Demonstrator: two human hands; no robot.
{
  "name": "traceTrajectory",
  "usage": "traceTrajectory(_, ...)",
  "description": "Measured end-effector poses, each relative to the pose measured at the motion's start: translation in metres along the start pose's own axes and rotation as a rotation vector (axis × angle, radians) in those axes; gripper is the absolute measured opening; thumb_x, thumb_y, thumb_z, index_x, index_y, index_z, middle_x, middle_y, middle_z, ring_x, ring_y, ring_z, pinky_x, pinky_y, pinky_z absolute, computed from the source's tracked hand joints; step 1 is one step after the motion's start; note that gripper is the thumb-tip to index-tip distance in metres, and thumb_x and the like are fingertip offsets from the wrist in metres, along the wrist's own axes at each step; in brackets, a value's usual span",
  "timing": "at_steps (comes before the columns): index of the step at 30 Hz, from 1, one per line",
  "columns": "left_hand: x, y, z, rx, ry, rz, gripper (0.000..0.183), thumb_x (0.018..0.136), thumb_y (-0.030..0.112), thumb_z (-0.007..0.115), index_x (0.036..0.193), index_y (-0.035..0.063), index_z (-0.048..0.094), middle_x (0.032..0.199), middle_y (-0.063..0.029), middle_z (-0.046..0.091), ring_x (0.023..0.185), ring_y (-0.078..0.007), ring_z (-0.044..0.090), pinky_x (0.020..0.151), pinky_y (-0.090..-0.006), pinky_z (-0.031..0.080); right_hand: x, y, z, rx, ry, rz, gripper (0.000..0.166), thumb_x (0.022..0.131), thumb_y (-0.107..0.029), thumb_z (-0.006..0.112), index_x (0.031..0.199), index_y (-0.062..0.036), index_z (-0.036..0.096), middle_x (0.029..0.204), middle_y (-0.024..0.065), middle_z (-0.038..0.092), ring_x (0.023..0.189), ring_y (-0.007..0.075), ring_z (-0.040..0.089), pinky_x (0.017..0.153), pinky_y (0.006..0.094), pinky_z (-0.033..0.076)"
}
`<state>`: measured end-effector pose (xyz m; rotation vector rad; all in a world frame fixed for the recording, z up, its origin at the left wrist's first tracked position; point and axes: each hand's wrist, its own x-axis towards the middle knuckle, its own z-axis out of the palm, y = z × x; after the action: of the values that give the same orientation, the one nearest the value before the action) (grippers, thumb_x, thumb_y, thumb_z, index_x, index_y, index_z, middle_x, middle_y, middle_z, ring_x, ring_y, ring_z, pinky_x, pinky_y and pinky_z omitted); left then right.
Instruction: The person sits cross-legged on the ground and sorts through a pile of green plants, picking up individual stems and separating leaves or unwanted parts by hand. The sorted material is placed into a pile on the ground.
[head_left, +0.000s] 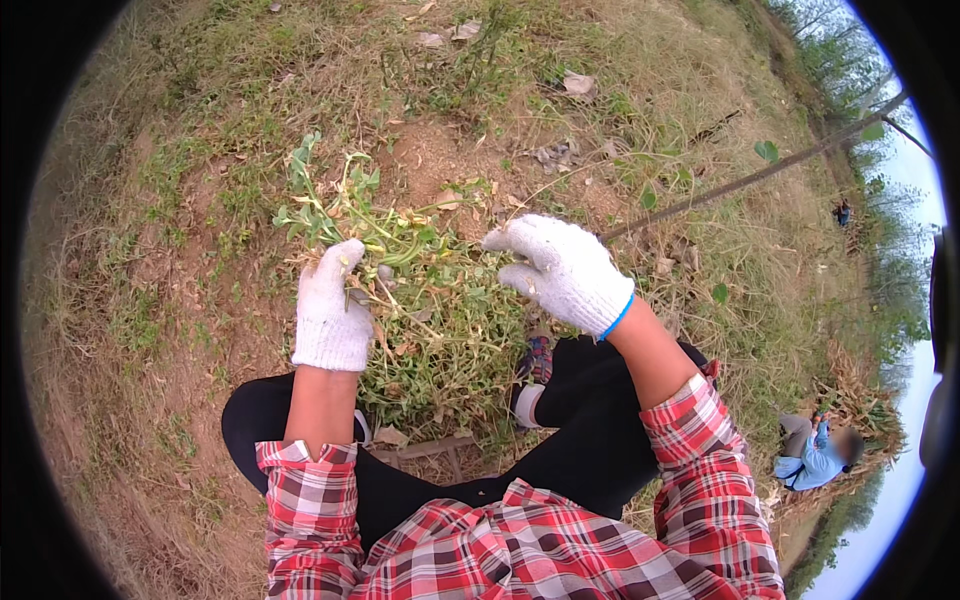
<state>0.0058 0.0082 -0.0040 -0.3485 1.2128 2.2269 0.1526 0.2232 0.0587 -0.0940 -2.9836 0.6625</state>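
Note:
My left hand (330, 311), in a white knitted glove, is closed around the stems of a bunch of leafy green plants (375, 225). Some stems and leaves in it are yellowed or dry. To the right, my right hand (562, 270) wears a matching glove with a blue cuff edge. Its thumb and fingers are apart with nothing visible between them, and it hovers clear of the bunch. Below both hands, between my legs, lies a heap of cut or pulled green plants (442, 375). The fingers of my left hand are partly hidden by the stems.
A thin bare-looking stem (750, 176) slants from near my right hand to the upper right. Dry leaves (579, 85) lie on the grassy soil. A person in a blue shirt (817, 461) is at the right beside dry stalks (862, 390); another distant figure (842, 213) is farther off.

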Motion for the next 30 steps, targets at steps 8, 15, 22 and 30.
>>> traceTrajectory(8, 0.006, 0.003, -0.006, -0.021, 0.076, -0.031, 0.019, 0.084, 0.015, 0.068, 0.097, 0.0070, 0.056, 0.082, -0.0090, 0.061, 0.065, -0.0234, 0.062, 0.058, -0.0389, 0.054, -0.007, -0.031, 0.022, 0.583, -0.409, -0.156, 0.033, 0.087, -0.015, 0.063, 0.119, -0.0083, 0.062, 0.111, 0.0152, 0.066, 0.108, 0.0345, 0.062, 0.093, 0.0433, 0.049)
traceTrajectory(15, 0.012, 0.003, -0.010, -0.028, 0.114, 0.021, 0.024, 0.082, 0.017, 0.071, 0.098, 0.0112, 0.054, 0.082, -0.0080, 0.060, 0.065, -0.0229, 0.062, 0.063, -0.0415, 0.055, -0.012, -0.036, 0.022, 0.374, -0.258, -0.109, 0.024, 0.090, -0.028, 0.062, 0.107, -0.0108, 0.063, 0.096, 0.0159, 0.066, 0.093, 0.0369, 0.063, 0.081, 0.0465, 0.050)
traceTrajectory(22, 0.004, 0.007, 0.003, -0.011, 0.138, 0.011, 0.026, 0.083, 0.015, 0.071, 0.102, 0.0091, 0.054, 0.084, -0.0078, 0.059, 0.066, -0.0225, 0.063, 0.057, -0.0404, 0.054, -0.013, -0.046, 0.016, 0.280, -0.248, -0.084, 0.022, 0.089, -0.026, 0.063, 0.106, -0.0127, 0.065, 0.088, 0.0149, 0.067, 0.083, 0.0373, 0.065, 0.071, 0.0463, 0.052)
traceTrajectory(30, 0.021, -0.001, -0.012, 0.054, 0.135, 0.038, 0.023, 0.083, 0.031, 0.072, 0.094, 0.0142, 0.060, 0.075, -0.0041, 0.063, 0.067, -0.0199, 0.060, 0.063, -0.0359, 0.051, -0.017, -0.042, 0.023, 0.235, -0.057, -0.107, 0.018, 0.089, -0.029, 0.061, 0.103, -0.0172, 0.066, 0.077, 0.0128, 0.066, 0.074, 0.0358, 0.066, 0.066, 0.0474, 0.052)
